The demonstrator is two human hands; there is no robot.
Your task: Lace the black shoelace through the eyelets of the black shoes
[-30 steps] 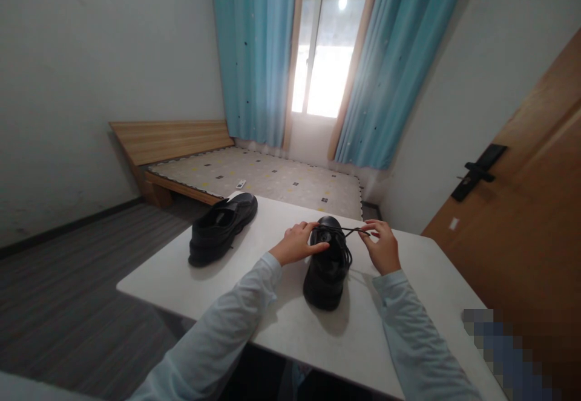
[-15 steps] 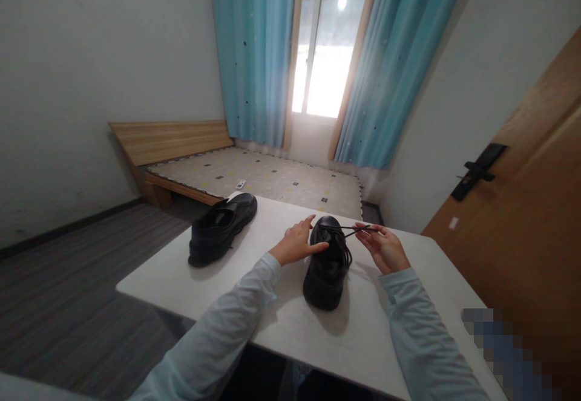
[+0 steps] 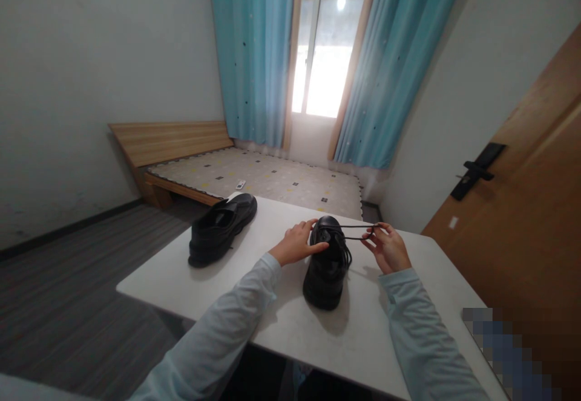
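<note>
While the left hand (image 3: pixel 297 245) rests against the side of the black shoe (image 3: pixel 327 262), its fingers spread and one fingertip touching the upper near the lacing, the right hand (image 3: pixel 385 245) pinches a black lace (image 3: pixel 356 232) and draws it out sideways, away from the shoe. The lace runs in two thin lines from the front of the shoe to the right fingers, so it looks like a loop or a doubled strand – I cannot tell which. It is stretched nearly straight, and this suggests that the left hand is there to keep the shoe from sliding on the surface (image 3: pixel 281 322) when the right one pulls.

The shoe stands upright between the two hands, with its heel toward the person and its toe pointing away, which puts the lacing just under the fingers. Both sleeves are pale blue and come in from the near edge of the surface.

A second black shoe (image 3: pixel 221 227) lies well apart, to the left of the left hand and a little farther from the person – no hand touches it, and its opening faces up. I cannot tell if it has a lace in it.

Beyond the hands there is a low wooden bed (image 3: pixel 204 168) with a patterned mattress, then blue curtains (image 3: pixel 254 56) at each side of a bright window (image 3: pixel 324 56). To the right of the right hand stands a wooden door (image 3: pixel 531 207) with a dark handle.
</note>
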